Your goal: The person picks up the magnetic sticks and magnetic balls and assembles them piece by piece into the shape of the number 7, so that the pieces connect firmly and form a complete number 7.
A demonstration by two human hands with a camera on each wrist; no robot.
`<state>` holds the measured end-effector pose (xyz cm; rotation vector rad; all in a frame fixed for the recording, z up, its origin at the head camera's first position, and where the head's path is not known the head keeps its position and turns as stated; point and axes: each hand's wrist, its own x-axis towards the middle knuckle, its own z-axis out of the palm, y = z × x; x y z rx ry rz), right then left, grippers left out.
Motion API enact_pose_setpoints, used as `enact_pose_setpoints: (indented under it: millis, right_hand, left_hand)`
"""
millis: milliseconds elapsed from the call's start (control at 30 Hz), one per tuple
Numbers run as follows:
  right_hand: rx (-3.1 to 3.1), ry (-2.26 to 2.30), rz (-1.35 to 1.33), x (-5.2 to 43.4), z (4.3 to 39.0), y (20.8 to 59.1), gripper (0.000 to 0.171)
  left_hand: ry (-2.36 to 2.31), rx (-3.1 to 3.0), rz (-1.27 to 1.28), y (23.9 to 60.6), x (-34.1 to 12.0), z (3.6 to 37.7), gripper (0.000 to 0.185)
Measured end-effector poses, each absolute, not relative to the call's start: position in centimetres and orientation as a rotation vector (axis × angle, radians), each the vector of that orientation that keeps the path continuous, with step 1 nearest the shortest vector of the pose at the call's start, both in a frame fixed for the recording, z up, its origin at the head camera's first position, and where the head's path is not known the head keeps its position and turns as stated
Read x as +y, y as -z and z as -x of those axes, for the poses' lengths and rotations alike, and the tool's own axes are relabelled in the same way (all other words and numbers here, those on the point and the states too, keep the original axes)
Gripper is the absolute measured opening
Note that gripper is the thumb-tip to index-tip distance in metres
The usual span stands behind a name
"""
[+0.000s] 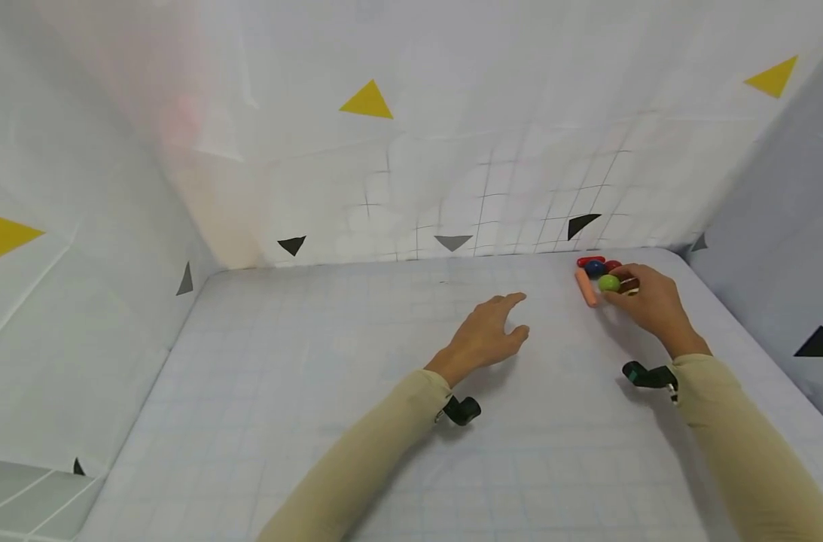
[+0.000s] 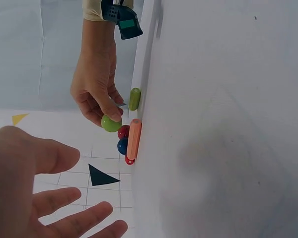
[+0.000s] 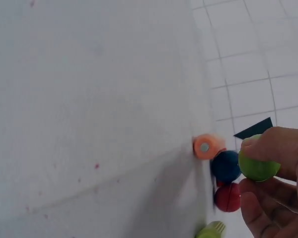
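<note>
Right hand [image 1: 648, 301] pinches a glossy green ball [image 1: 608, 283].

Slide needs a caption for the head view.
Right hand pinches a green ball beside clustered colored pieces; left hand hovers open.

The green ball [image 3: 257, 166], pinched in the fingers of the right hand [image 1: 648, 301], was seen as smooth plastic with a soft sheen. The blue ball [image 3: 225, 166] and red ball [image 3: 228, 197] showed the same smooth, slightly glossy plastic finish. The orange cylinder [image 2: 134, 138] was noted as matt plastic, smooth along its side, with a pale disc set in its end. The green cylinder [image 2: 134, 99] looked smooth and faintly glossy. The table cover [image 1: 316, 421] was recorded as thin matt sheeting, creased, printed with a faint grid. The sleeves [image 1: 743, 444] were noted as soft matt knit cloth. The wrist straps [image 1: 461, 410] looked like dark plastic.
</note>
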<state>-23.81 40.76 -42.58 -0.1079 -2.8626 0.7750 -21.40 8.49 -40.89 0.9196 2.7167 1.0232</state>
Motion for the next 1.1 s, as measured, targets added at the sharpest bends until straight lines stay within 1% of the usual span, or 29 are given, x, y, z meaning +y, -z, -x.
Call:
enact_pose_setpoints:
  millis: [200, 400, 733, 900, 1100]
  right_hand:
    - [-2.81, -0.817, 0.054, 38.8, 23.1, 41.5, 0.051]
    - [-2.719, -0.842, -0.051, 36.8, 22.8, 40.3, 0.045]
    - [-2.635, -0.909, -0.17, 33.4, 22.2, 38.9, 0.044]
    - [-2.62, -0.91, -0.244, 31.8, 21.7, 38.5, 0.042]
    - [-2.596, -0.9, -0.333, 29.7, 21.4, 38.1, 0.042]
  left_hand:
    - [-1.018, 2.739, -0.881, 40.7, 8.0, 21.2, 0.053]
    - [-1.071, 2.753, -0.831, 40.3, 7.2, 21.2, 0.052]
    - [-1.128, 2.761, -0.849, 40.0, 5.8, 21.2, 0.052]
    - [-1.141, 2.781, -0.871, 39.7, 4.7, 21.0, 0.052]
    - [-1.154, 2.803, -0.847, 39.2, 3.1, 20.9, 0.052]
